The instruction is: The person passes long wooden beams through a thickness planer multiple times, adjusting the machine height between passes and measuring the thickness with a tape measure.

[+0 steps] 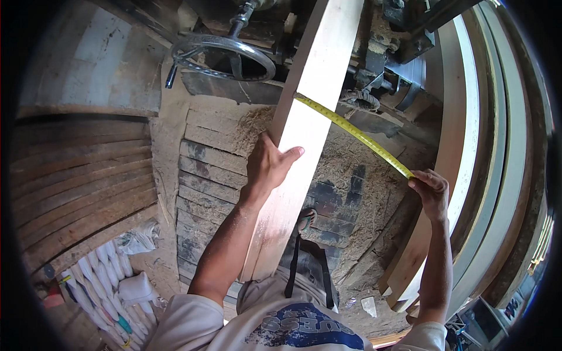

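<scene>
A long pale wooden beam (pixel 308 126) runs from my waist up to the top of the view. My left hand (pixel 267 165) grips its left edge, thumb on the upper face and fingers hidden down the side. Across the beam lies the yellow blade of a tape measure (pixel 354 131), its far end at the beam's left edge. From there the blade stretches down to the right, past the beam. Out to the right, my right hand (pixel 430 186) is closed on the near end of the blade. Whether a tape case sits in that palm is hidden.
A metal handwheel (pixel 225 57) with a crank handle stands at the upper left, beside dark machinery (pixel 404 35). Long timbers (pixel 468 146) are stacked on the right. Sawdust covers the plank floor (pixel 211 175). Stacked white sacks (pixel 105 272) lie at the lower left.
</scene>
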`<state>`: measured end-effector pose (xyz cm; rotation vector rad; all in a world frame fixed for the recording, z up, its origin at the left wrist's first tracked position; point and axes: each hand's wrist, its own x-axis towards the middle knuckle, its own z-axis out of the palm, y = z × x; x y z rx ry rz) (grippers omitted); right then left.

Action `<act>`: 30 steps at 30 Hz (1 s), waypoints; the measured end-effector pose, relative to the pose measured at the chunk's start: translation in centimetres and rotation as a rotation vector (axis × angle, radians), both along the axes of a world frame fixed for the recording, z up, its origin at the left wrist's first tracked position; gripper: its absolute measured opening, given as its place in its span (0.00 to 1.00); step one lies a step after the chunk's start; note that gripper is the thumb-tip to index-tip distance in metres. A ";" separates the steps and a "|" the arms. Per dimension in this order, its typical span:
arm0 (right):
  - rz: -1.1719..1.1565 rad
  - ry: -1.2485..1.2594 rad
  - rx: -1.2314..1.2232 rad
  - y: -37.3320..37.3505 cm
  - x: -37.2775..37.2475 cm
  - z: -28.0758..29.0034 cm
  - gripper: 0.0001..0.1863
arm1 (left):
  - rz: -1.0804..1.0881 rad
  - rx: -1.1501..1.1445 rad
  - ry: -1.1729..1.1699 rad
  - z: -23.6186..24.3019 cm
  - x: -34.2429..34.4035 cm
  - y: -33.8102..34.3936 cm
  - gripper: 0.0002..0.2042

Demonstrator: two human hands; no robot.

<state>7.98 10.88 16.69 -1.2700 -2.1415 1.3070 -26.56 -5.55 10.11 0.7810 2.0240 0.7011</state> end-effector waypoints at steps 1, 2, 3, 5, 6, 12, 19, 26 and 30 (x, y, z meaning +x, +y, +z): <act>0.018 0.002 0.001 -0.8 0.7 1.0 0.12 | 0.035 -0.012 0.382 1.1 1.2 -0.5 0.33; 0.001 -0.045 -0.030 -1.4 1.3 2.0 0.12 | -0.003 0.073 0.549 2.1 2.2 -1.1 0.34; -0.020 -0.089 -0.062 -1.5 1.5 2.3 0.11 | -0.018 0.107 0.612 3.1 3.4 -1.7 0.35; 0.020 -0.156 -0.064 -1.7 1.8 2.4 0.12 | -0.076 0.074 0.650 4.0 4.8 -2.9 0.34; 0.045 -0.237 -0.070 -1.9 1.7 2.5 0.12 | -0.042 0.073 0.650 3.5 5.1 -3.4 0.34; 0.117 -0.312 0.022 -1.8 -1.0 2.9 0.13 | 0.171 0.352 0.128 3.1 2.3 -3.1 0.29; 0.138 -0.380 -0.012 -1.4 -0.9 2.1 0.13 | 0.443 0.405 -0.195 2.0 0.4 0.5 0.17; 0.056 -0.313 -0.098 -1.5 0.6 0.1 0.11 | 0.150 0.403 0.384 3.3 1.1 0.4 0.14; 0.069 -0.244 -0.119 -1.6 1.4 -0.8 0.10 | 0.112 0.472 0.429 2.8 1.1 0.2 0.11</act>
